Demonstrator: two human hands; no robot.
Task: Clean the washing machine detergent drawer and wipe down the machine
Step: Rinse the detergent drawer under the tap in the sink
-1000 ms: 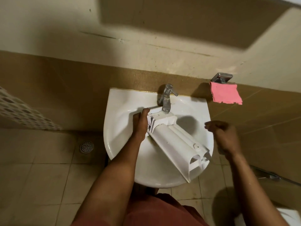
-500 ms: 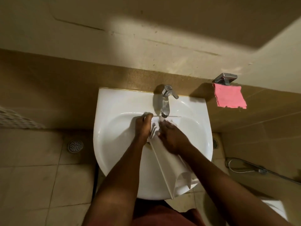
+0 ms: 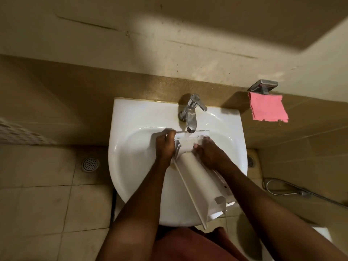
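The white plastic detergent drawer lies upside down and slanted across the white sink, its front panel under the chrome tap and its back end sticking out over the sink's front rim. Water runs from the tap onto the drawer's front. My left hand grips the drawer's left front corner. My right hand is pressed on the drawer's right side near the front, fingers curled over it.
A pink cloth hangs from a chrome holder on the tiled wall at the right. A floor drain sits left of the sink, a spray hose lies on the floor at the right.
My right hand came from the air at the right onto the drawer, then shifted to its right side. The drawer's front turned square under the tap.
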